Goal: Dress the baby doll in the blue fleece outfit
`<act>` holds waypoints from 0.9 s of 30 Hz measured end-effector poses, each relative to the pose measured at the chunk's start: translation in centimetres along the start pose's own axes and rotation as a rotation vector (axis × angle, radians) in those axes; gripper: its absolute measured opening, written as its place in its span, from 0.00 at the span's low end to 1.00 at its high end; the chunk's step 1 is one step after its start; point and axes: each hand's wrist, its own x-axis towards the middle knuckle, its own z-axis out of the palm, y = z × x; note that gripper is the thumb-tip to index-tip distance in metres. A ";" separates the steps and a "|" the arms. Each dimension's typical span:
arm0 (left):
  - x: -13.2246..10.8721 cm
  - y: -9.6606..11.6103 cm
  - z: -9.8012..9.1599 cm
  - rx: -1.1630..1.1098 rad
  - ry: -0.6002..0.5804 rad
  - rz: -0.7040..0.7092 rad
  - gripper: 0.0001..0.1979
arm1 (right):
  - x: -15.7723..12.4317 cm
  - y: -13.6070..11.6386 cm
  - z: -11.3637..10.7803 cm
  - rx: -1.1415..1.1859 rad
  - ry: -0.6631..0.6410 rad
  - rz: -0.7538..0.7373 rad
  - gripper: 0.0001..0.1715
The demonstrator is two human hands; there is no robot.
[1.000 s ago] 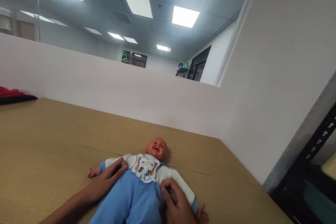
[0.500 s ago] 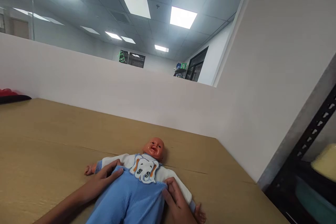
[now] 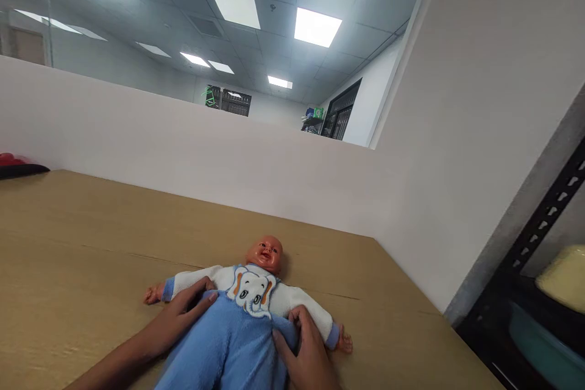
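Observation:
A doll (image 3: 266,254) lies on its back on the brown table (image 3: 137,219), arms spread. It wears a white top with an elephant bib (image 3: 252,294) and light blue trousers (image 3: 233,341). At the waist's left side, my left hand (image 3: 183,312) has thumb and fingers closed around the edge of the blue trousers. My right hand (image 3: 304,347) pinches the blue cloth at the other side of the waist, below the doll's white sleeve.
A pale low wall with a window above it (image 3: 205,152) stands behind the table. On the right is a black perforated rack (image 3: 543,225) with a yellow item and a teal item (image 3: 543,341). Something red (image 3: 10,159) rests on a black object at far left.
My right thumb has moved left over the blue cloth, and the fabric there has shifted. The doll's arm on the right has swung upward a little. My left hand has barely moved.

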 end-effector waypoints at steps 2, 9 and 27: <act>0.0 -0.2 0.0 0.078 0.047 0.055 0.22 | 0.1 0.0 -0.4 -0.061 0.089 -0.025 0.22; 1.2 1.7 -0.9 0.242 0.242 0.266 0.12 | 1.7 0.9 -6.2 -0.395 -0.055 -0.101 0.27; 9.8 9.5 4.3 -0.323 0.052 0.154 0.22 | 4.0 -10.9 -5.4 0.047 0.591 -0.526 0.23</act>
